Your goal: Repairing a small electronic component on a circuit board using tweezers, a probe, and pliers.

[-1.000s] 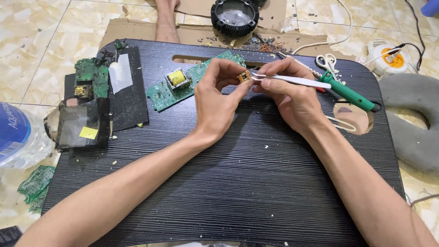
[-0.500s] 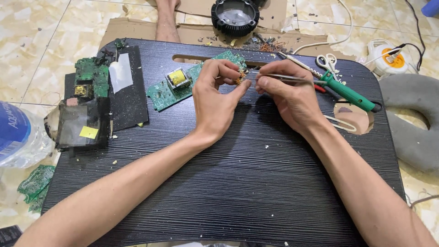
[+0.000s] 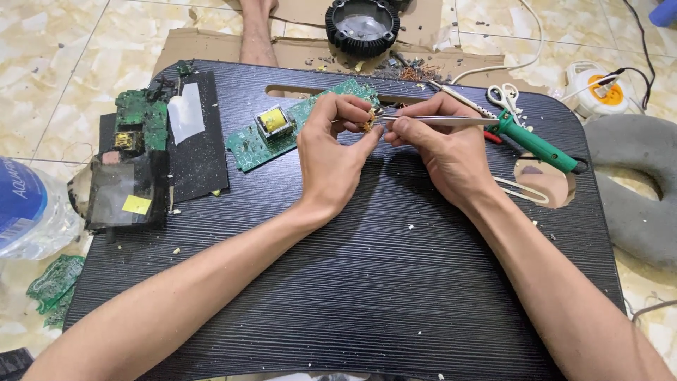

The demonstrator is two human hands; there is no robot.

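Centrally, left hand (image 3: 331, 159) pinching a small copper-wound coil (image 3: 369, 118) at its fingertips, right hand (image 3: 441, 152) closed on steel tweezers (image 3: 437, 121) touching it, green circuit board (image 3: 285, 127) just left, green-handled soldering iron (image 3: 536, 143) right.

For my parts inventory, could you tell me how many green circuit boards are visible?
3: one board beside the left hand, one atop the black stack, one on the floor; others may be hidden.

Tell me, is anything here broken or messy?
Yes. The green circuit board lies loose and crooked on the black tray, small crumbs are scattered around it, and another green board piece lies on the floor beside the tray.
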